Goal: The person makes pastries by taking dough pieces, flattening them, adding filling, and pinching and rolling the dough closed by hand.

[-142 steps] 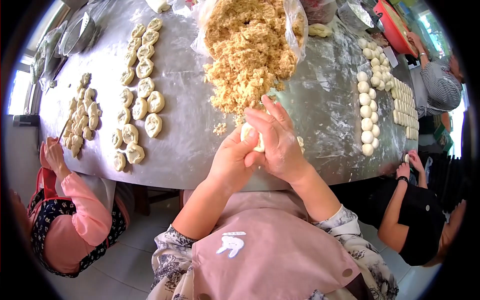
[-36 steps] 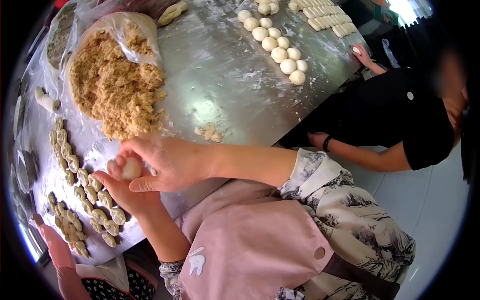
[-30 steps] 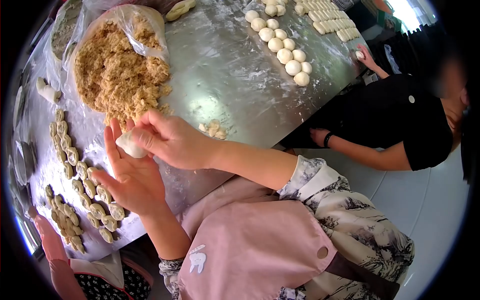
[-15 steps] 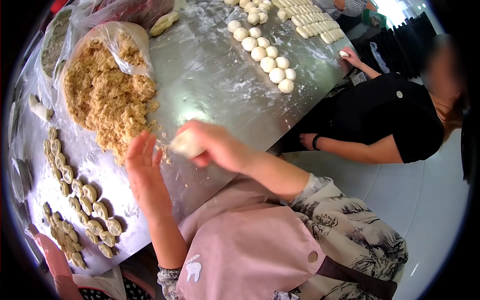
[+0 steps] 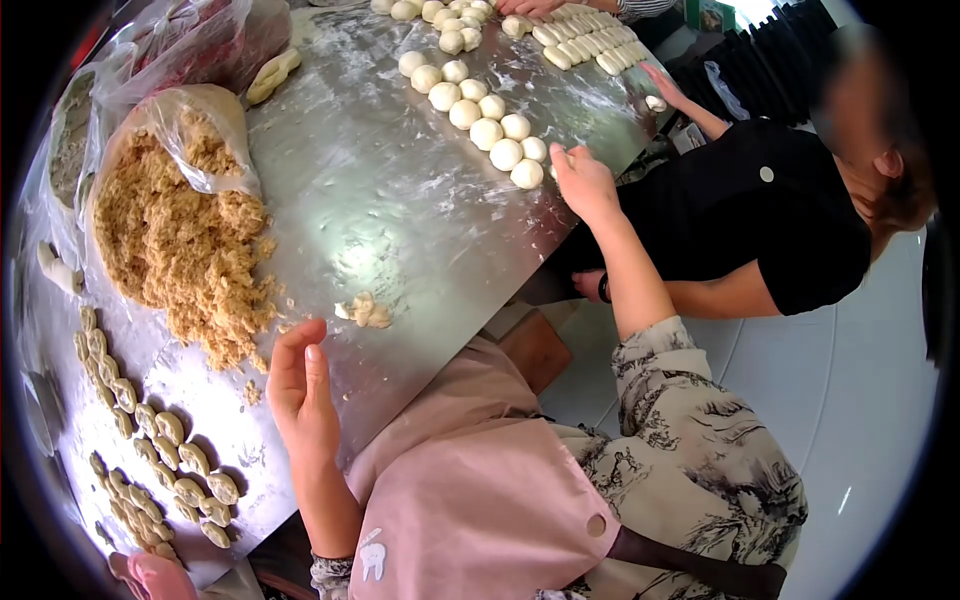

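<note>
Dough balls [image 5: 486, 134] are seen in the head view, set close together in a slanting double row on the floury metal bench [image 5: 420, 240], with more balls grouped beyond its far end. The near end of this row is approached by the right hand [image 5: 585, 185]. The right arm is stretched well out to the side, its forearm angled away from the patterned sleeve [image 5: 700, 440], and the fingers are pointed towards the last balls, with forefinger and middle finger parted. A small pale patch is glimpsed just below the fingertips; whether it is pinched cannot be told.

The left hand [image 5: 305, 385] is held raised by the near edge of the bench, its forearm nearly upright in the view. Its fingers are loosely curled, the thumb lifted beside the bent forefinger and the palm left part open. It is nearest to the crumbly filling [image 5: 180, 230], which is spilled from a clear plastic bag [image 5: 225, 120], and to some dough scraps [image 5: 365, 310].

Filled dough pieces [image 5: 168, 428] are lined up on the left. Short dough strips [image 5: 590, 45] are laid in rows at the upper right, near a person in black [image 5: 745, 215], by whose outstretched hand a single piece of dough [image 5: 655, 103] is seen.
</note>
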Available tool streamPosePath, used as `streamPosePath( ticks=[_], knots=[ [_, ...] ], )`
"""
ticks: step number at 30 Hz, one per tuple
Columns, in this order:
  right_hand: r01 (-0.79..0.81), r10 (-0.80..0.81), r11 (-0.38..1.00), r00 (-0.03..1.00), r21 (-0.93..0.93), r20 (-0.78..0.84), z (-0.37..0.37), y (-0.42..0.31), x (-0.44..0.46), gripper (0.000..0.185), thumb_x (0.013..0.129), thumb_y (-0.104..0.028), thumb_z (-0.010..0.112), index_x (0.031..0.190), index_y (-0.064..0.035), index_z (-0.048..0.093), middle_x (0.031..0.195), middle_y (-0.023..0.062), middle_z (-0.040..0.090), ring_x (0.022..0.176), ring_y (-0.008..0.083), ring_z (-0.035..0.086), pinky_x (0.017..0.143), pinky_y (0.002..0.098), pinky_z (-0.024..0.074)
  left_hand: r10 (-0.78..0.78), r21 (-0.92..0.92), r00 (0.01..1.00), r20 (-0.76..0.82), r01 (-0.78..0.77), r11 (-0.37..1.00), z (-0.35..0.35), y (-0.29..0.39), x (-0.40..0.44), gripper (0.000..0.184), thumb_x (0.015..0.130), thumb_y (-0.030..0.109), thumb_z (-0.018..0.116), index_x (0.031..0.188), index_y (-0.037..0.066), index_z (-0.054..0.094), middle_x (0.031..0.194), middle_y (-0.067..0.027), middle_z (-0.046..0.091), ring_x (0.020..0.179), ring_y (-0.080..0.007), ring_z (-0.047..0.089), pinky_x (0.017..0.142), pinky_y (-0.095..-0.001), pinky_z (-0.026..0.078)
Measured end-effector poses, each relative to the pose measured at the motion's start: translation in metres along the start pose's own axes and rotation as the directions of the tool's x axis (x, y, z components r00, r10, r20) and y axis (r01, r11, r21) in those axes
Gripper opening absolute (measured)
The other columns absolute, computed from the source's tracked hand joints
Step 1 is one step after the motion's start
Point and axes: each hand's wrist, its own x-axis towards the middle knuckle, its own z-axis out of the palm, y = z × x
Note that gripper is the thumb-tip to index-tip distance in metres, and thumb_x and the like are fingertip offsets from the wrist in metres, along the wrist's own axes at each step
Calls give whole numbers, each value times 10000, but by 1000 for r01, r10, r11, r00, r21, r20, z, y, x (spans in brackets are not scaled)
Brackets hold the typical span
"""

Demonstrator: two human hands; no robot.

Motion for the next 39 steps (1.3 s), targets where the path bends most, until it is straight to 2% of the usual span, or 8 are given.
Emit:
streamPosePath(
  ticks=[8,11,16,19,27,28,32,39],
  knots=[
    [107,-45,954,975,-280,218,4,-12,14,691,986,-586,228,1185,2,530,1127,227,644,1102,377,598,917,471,466,-99,109,993,71,91,990,-2,-4,-4,344,1025,334,466,1183,51,585,1150,-61,625,1129,-184,568,972,-332,403],
    [243,-282,876,959,-416,-35,1,-17,7,618,975,-551,332,1199,-19,553,1046,210,655,1041,361,620,925,464,463,-100,70,993,59,96,993,1,-2,-4,332,1020,296,489,1179,20,583,1121,-59,616,1076,-149,544,945,-290,395],
    [555,-620,773,763,-307,-182,-4,-99,-40,321,939,-382,538,976,-69,602,852,157,660,836,354,643,738,464,514,-102,77,995,-13,103,992,-11,-7,-10,302,1017,274,502,1164,24,586,1120,-51,615,1072,-141,543,949,-292,395],
    [918,-942,326,296,-223,-159,35,-128,-63,196,902,-233,596,774,-100,530,644,67,572,597,263,615,506,383,486,-49,109,995,-89,59,992,-29,-17,-18,271,1015,297,504,1127,71,605,1134,-20,624,1099,-148,563,971,-336,406],
    [999,-996,-40,-43,29,81,102,-201,-154,193,779,-213,682,751,-115,518,744,42,551,660,208,615,535,343,490,85,279,836,-542,83,957,-92,-27,-68,192,989,125,537,1114,-3,607,1038,-37,610,967,-109,551,816,-240,447],
    [996,-997,-60,-63,63,38,104,-210,-163,190,778,-215,690,772,-112,531,795,43,561,691,208,619,554,342,496,292,450,751,-592,7,893,-98,-32,-71,182,975,107,552,1109,-3,608,1051,-60,612,985,-141,568,841,-264,464],
    [963,-993,101,84,248,80,114,-230,-190,266,819,-205,692,1058,-125,606,936,54,549,788,236,628,649,346,526,307,493,590,-747,181,851,-137,-42,-104,159,949,85,573,1070,1,634,1114,-103,606,981,-184,576,826,-302,489],
    [814,-948,286,165,505,271,130,-216,-190,263,825,-205,691,1061,-99,645,921,106,575,820,291,632,687,391,520,396,596,482,-782,392,701,-153,-39,-136,188,892,70,625,1072,21,644,1115,-116,602,1009,-238,562,801,-330,454]
  ],
)
